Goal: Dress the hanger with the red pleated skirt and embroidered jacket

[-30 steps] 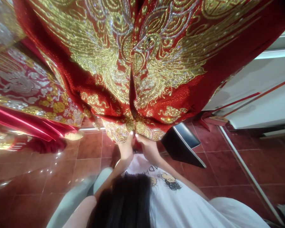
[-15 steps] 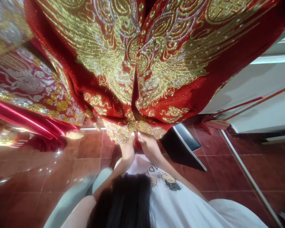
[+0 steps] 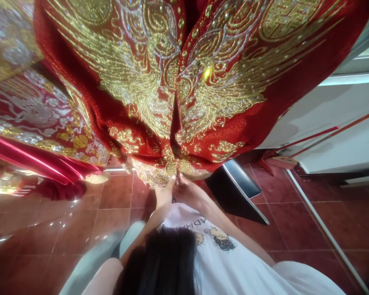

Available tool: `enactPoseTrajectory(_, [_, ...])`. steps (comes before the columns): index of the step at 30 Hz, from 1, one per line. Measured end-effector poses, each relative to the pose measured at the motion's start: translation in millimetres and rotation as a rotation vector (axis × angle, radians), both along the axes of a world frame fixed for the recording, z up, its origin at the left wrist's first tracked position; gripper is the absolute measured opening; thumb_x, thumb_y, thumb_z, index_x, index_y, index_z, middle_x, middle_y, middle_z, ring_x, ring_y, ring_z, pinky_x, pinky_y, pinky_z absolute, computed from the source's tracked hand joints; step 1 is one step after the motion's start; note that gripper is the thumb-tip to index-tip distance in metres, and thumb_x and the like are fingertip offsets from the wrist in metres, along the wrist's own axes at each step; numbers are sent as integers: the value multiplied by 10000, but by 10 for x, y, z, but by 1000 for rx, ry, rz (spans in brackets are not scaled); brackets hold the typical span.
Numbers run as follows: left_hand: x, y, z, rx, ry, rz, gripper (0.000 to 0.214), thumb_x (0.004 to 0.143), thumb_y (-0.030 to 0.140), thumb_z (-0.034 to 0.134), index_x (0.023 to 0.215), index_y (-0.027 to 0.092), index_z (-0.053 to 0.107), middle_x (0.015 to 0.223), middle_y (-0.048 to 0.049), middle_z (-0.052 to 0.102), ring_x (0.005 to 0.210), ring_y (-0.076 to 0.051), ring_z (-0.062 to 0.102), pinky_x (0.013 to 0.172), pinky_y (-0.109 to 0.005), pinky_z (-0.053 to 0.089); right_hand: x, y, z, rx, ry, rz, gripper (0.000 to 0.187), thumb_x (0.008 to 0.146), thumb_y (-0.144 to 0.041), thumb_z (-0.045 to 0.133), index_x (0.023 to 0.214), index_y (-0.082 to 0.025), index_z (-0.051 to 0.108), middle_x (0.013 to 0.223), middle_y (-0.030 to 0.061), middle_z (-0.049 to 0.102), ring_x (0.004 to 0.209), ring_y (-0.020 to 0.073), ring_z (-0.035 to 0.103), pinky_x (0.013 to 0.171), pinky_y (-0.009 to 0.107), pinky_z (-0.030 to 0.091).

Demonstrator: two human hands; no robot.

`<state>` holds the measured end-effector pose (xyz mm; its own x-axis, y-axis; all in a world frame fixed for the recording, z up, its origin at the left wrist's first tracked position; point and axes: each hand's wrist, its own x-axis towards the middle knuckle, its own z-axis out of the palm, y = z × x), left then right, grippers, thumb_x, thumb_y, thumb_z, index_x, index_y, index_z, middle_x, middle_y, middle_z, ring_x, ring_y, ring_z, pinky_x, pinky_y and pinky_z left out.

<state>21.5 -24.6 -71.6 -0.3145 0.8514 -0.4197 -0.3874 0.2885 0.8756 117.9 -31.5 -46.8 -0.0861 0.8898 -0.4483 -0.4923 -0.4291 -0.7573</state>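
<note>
A red jacket with gold and silver bird embroidery hangs in front of me. Its two front edges meet low down, with a narrow dark gap above. My left hand is closed on the left front edge by the hem, its thumb just below a round gold medallion. Close beside it, my right hand grips the other front edge, under a matching medallion. The fingers of both hands are mostly hidden beneath the cloth, and shadow covers part of the right hand.
More embroidered red garments hang at the left, with shiny pink-red fabric below. A black object with a pale edge stands on the tiled floor. Red long-handled tools lean by a white panel at the right.
Both hands have shifted slightly down with the hem. The right hand has turned a little, and its thumb now sits lower at the jacket's edge.
</note>
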Motion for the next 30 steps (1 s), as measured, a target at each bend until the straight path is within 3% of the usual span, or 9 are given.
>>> enactPoseTrajectory(2, [-29,0,21,-76,62,5,364,663,318,847,928,168,648,827,-76,741,843,-235,717,827,-367,566,50,-76,-1,-259,129,263,437,752,-580,704,747,-154,609,695,64,664,693,185,648,674,332,533])
enactPoseTrajectory(4, [-43,1,64,-115,91,-35,343,674,351,830,883,149,646,739,-69,723,720,-229,709,729,-365,576,98,-134,6,-374,141,403,402,735,-519,728,765,-136,611,725,71,676,613,145,620,577,261,492])
enactPoseTrajectory(6, [-41,7,108,-68,111,-53,330,666,349,826,849,143,644,736,-66,720,690,-222,704,689,-349,576,136,-133,18,-255,-48,320,376,696,-468,760,781,-129,620,716,56,672,536,103,573,494,205,422])
enactPoseTrajectory(9, [-25,16,134,61,166,-17,300,668,272,810,893,141,661,866,-91,745,819,-222,719,768,-324,575,167,-35,32,-14,-390,109,425,656,-536,742,700,-137,603,592,14,601,449,86,505,433,202,369])
enactPoseTrajectory(14, [-18,17,66,105,225,-88,263,705,277,760,898,120,674,887,-112,750,829,-226,714,795,-337,570,105,79,73,96,-494,128,504,666,-636,667,546,-171,517,452,-13,488,388,83,416,398,222,304])
enactPoseTrajectory(17, [-28,25,40,150,248,-92,224,710,300,734,837,128,668,854,-101,745,799,-221,707,770,-331,568,29,62,98,161,-564,40,487,679,-594,689,517,-165,527,442,-13,478,415,80,416,434,220,306])
enactPoseTrajectory(20, [-45,28,33,153,266,-102,222,711,340,720,770,135,658,771,-84,728,718,-213,693,715,-328,562,-7,56,102,156,-530,-6,424,649,-513,740,516,-161,545,440,-18,476,424,75,405,446,218,299])
enactPoseTrajectory(25, [-75,11,-18,125,267,-103,297,662,388,776,763,138,650,761,-83,720,758,-229,698,743,-333,562,29,123,58,-108,-141,134,315,562,-396,707,531,-181,480,460,-51,427,389,48,300,382,203,207])
enactPoseTrajectory(30, [-71,-11,-152,165,228,-121,277,688,354,780,829,152,652,898,-96,732,898,-230,701,874,-353,547,3,170,26,-84,-178,110,211,575,-326,555,473,-194,425,406,-58,353,367,40,227,381,207,157])
